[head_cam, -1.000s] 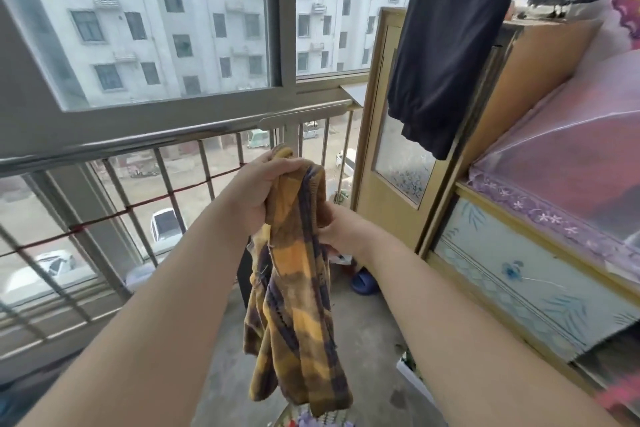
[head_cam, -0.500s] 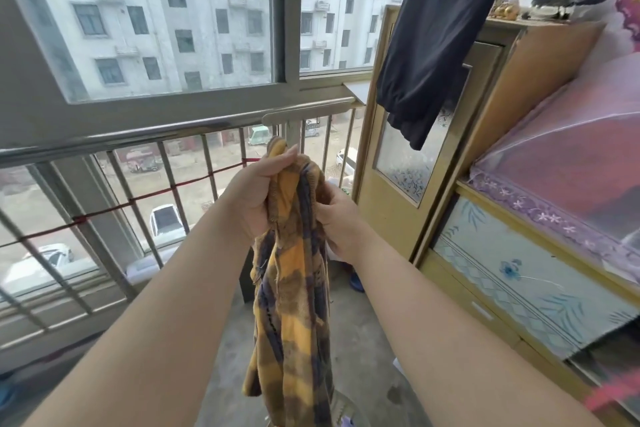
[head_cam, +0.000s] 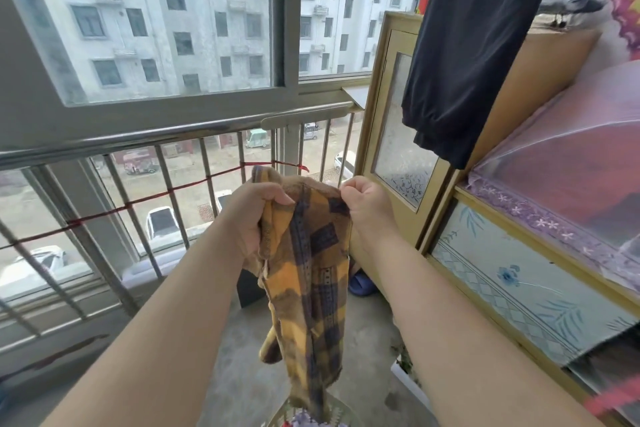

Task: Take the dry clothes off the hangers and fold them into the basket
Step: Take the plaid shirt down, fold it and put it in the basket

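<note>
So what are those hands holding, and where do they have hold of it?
A yellow and dark purple checked cloth garment, held at its top edge: the left hand grips one side, the right hand pinches the other.

A single wide-angle camera worn on the person's head is looking forward and down over a balcony, facing the railing (head_cam: 138, 142) and the window (head_cam: 284, 28) with the street beyond. Both forearms are reaching in from the bottom edge, and the left hand (head_cam: 254, 215) and right hand (head_cam: 367, 204), gripping a plaid garment (head_cam: 311, 270), are filling the centre at close range. A cabinet (head_cam: 519, 288) is running along the right side.
</note>
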`<state>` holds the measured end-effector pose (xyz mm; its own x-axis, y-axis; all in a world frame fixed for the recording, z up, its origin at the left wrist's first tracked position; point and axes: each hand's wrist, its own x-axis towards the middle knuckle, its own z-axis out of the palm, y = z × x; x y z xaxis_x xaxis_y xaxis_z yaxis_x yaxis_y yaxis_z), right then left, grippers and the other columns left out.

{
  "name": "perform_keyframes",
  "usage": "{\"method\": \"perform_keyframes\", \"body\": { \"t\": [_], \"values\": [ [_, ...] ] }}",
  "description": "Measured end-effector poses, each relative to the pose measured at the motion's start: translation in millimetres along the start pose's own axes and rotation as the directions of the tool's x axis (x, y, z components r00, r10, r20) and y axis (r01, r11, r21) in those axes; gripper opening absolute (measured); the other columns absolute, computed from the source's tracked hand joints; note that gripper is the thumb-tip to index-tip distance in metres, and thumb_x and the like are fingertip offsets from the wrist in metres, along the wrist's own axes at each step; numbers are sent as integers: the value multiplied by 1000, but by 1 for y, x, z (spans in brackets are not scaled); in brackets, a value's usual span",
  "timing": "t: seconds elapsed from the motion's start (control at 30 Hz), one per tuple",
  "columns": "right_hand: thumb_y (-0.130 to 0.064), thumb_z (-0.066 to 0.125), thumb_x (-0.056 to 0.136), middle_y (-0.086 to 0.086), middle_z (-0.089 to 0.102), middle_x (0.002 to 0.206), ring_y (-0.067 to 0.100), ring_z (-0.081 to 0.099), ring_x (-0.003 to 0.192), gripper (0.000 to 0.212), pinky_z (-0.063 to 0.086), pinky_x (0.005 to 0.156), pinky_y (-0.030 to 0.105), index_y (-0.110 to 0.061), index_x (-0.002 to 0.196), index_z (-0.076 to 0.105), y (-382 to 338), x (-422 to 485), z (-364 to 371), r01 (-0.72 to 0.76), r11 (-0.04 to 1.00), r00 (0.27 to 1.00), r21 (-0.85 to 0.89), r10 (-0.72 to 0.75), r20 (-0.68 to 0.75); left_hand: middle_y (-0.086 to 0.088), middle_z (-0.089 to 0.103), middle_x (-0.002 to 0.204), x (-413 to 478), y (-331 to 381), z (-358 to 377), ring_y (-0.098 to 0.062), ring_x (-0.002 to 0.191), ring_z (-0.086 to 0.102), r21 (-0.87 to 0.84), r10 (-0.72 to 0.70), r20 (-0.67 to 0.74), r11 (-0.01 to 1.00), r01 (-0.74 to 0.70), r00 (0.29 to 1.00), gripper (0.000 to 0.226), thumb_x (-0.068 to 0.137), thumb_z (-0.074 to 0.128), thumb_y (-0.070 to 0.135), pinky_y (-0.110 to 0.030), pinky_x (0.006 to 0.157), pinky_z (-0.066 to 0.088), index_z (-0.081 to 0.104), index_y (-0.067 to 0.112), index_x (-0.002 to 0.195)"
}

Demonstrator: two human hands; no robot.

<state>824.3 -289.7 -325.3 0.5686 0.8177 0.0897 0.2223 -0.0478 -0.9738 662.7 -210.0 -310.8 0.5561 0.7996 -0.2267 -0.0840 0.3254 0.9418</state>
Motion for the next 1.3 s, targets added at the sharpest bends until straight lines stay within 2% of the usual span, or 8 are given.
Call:
{"method": "perform_keyframes", "body": {
  "t": [0.2,0.43,0.63,0.73,0.97,1.1,1.2,1.3],
  "values": [
    [-4,42,92,2,48,71,14,45,68,22,42,64,27,-15,76,52,5,-3,0,-46,998,993,48,40,115,-11,64,74,1,0,-3,-29,68,64,-40,16,1,999,-16,1000,14,77,51,-2,-36,60,53,54,2,90],
    [5,44,88,9,60,81,15,54,64,24,46,61,26,-13,85,59,-4,3,-21,10,989,1000,146,-13,22,-10,67,75,-2,-11,-11,-28,72,64,-47,-29,-58,999,27,998,6,84,52,5,-37,65,51,57,6,86],
    [-9,63,85,14,65,88,25,64,84,6,55,78,33,-10,90,62,0,-13,1,9,1000,971,3,-9,239,-13,66,80,-4,-8,-3,-29,74,64,-10,-34,15,999,34,999,21,84,52,5,-39,68,52,54,0,105],
    [-21,74,80,9,67,93,25,66,92,21,57,82,38,-15,95,60,0,-15,8,21,989,952,-150,26,306,-16,66,88,-6,-7,0,-30,78,65,35,-14,32,999,12,999,34,83,56,6,-39,68,54,53,-4,116],
    [7,46,75,12,58,73,29,58,77,19,49,65,37,-7,71,60,-5,-15,19,18,894,997,-448,21,81,-19,67,105,-12,-2,2,-34,98,64,295,-24,179,955,-30,983,29,80,72,25,-49,88,53,65,10,104],
    [14,35,68,10,51,64,25,51,70,27,40,60,27,2,64,59,-11,-11,14,-46,953,999,-300,41,-22,-7,70,96,-6,6,-11,-20,85,65,395,24,31,918,-34,999,43,87,54,53,-33,79,51,68,13,93],
    [16,33,73,10,54,64,20,53,66,32,45,59,25,6,71,64,-23,-10,9,-19,987,1000,-157,22,17,-11,68,107,5,-5,-31,-20,90,63,538,58,-104,843,7,993,11,89,56,12,-32,81,48,62,12,97],
    [19,31,75,1,47,50,12,46,47,43,42,45,23,-7,54,58,-36,-10,2,-18,999,992,42,12,122,-4,59,122,9,-34,-40,-22,112,54,686,-142,80,726,49,987,51,77,63,-1,-39,100,44,49,21,120]
  ]
}}
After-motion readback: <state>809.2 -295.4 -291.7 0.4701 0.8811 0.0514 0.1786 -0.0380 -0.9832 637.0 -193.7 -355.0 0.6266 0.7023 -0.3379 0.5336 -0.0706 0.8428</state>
